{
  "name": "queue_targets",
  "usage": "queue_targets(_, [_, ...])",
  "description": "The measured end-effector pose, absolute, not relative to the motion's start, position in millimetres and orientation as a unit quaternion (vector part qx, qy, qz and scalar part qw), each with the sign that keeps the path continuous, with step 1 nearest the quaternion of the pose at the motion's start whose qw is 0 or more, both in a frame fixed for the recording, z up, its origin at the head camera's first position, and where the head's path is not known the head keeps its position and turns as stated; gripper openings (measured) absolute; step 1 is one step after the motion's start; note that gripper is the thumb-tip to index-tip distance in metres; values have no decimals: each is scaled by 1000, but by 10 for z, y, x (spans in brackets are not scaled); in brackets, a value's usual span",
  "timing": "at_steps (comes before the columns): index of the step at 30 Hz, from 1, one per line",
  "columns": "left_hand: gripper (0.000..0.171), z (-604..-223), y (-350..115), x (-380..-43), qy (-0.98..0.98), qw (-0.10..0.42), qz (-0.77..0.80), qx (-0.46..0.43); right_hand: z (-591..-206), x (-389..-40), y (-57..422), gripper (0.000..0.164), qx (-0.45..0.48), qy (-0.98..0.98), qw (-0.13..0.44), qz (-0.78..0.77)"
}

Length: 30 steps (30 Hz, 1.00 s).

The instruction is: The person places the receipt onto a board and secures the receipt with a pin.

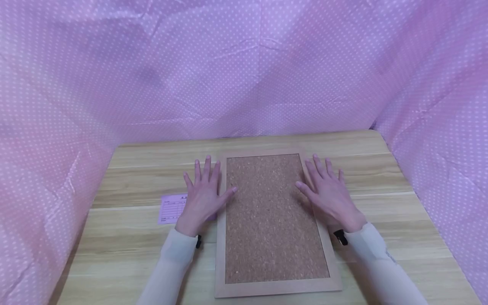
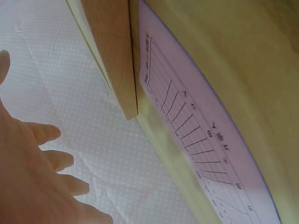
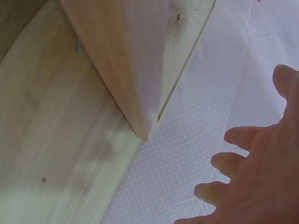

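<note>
A cork board [image 1: 270, 220] in a pale wooden frame lies flat on the table, its long sides running away from me. Over its left edge is my left hand [image 1: 203, 199], fingers spread and thumb reaching above the cork. My right hand [image 1: 331, 195] is spread the same way at the right edge. Both wrist views show the left hand [image 2: 32, 172] and right hand [image 3: 261, 182] apart from the frame, holding nothing. A purple printed slip [image 1: 169, 209] with a ruled table lies left of the board, partly hidden beneath my left hand and wrist.
The wood-grain table [image 1: 129, 254] extends on both sides of the board. Pink dotted cloth [image 1: 244, 84] hangs behind the table and along its left and right sides. A small black clip-like piece [image 1: 341, 237] shows at the right cuff.
</note>
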<state>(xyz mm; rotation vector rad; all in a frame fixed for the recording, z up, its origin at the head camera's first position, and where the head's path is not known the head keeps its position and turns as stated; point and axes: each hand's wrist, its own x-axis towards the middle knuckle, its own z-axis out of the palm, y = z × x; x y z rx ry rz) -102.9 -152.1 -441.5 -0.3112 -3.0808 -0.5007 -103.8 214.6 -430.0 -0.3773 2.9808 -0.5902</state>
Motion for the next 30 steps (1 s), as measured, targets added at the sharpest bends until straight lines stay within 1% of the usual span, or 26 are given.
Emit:
queue_targets(12, [96,-4393,-1560,-970,-979,21,-176,-104,-4274,-935,2234,80,-127,963,37,-234])
queue_targets(18, [95,-4404,-1632,-934,-976,30,-184,-113,-4345,-876,2295,78,-153,960,38,-230])
queue_targets(25, [96,-4375,-1735,-875,-972,10,-208,-109,-4442,-807,2338,78,-191,957,37,-213])
queue_targets(30, [93,-4373,-1833,-840,-970,18,-215,-114,-4467,-763,2354,78,-218,955,37,-196])
